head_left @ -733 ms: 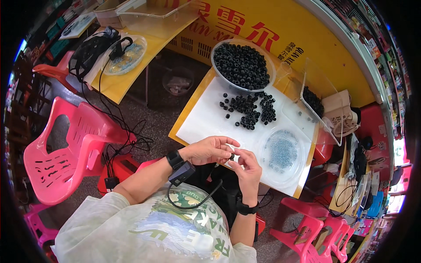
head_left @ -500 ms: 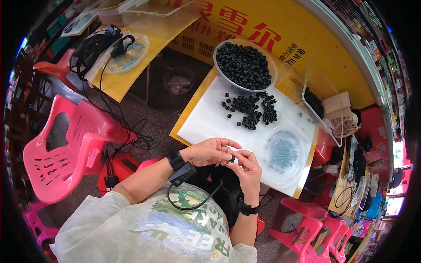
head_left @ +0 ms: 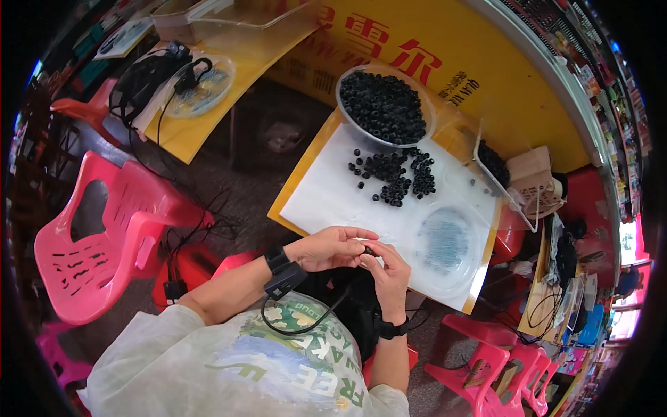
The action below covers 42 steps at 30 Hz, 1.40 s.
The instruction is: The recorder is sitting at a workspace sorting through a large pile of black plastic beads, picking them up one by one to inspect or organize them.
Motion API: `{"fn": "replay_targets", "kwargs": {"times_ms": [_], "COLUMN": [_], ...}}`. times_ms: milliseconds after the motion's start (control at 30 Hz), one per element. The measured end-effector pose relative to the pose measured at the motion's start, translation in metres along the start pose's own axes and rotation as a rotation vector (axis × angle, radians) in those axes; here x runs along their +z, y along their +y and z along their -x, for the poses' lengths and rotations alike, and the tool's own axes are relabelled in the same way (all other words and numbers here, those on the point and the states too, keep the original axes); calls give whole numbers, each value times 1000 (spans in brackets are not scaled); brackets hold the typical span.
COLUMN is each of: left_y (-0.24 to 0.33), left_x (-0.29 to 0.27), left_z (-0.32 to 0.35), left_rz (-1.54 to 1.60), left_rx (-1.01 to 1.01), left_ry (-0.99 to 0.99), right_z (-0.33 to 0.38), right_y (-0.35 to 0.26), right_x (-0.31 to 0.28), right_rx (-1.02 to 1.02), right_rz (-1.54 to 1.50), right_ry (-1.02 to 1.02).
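Though heaped, bowl of black rings

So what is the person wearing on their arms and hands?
Both hands are bare, no gloves. The left hand has a black strap with a small black box at the wrist and a black cable looping from it. The right hand has a black wristband. Pale short sleeves cover the upper arms.

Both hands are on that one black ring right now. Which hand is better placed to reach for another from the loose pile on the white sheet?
Probably the right hand: the loose black rings lie almost straight ahead of it across the white sheet. The left hand sits further left, pinching the small black ring with it.
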State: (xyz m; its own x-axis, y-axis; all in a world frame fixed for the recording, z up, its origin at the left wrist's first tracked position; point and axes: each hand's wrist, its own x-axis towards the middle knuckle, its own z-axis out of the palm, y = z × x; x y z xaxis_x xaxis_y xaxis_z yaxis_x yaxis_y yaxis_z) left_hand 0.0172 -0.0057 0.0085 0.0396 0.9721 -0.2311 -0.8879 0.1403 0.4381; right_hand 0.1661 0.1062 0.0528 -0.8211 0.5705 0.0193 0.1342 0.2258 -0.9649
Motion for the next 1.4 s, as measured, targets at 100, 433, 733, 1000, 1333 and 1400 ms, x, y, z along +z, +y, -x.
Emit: {"fn": "replay_targets", "kwargs": {"times_ms": [100, 433, 733, 1000, 1333, 1400], "left_y": [1, 8, 13, 19, 16, 18], "left_x": [0, -22, -31, -24, 1, -11], "left_z": [-4, -4, 2, 5, -11, -12], "left_rz": [125, 172, 203, 127, -114, -247], "left_rx": [29, 168, 337, 400, 248, 296], "left_ry": [-4, 120, 342, 367, 476, 508], "right_z": [-24, -118, -131, -110, -33, -28], "right_y": [-4, -50, 30, 18, -5, 7], "right_x": [-31, -107, 26, 30, -46, -96], "right_rx": [253, -25, -485, -375, -87, 10], "right_rz": [-168, -440, 774, 535, 299, 403], "right_ry": [-145, 290, 50, -29, 39, 136]}}
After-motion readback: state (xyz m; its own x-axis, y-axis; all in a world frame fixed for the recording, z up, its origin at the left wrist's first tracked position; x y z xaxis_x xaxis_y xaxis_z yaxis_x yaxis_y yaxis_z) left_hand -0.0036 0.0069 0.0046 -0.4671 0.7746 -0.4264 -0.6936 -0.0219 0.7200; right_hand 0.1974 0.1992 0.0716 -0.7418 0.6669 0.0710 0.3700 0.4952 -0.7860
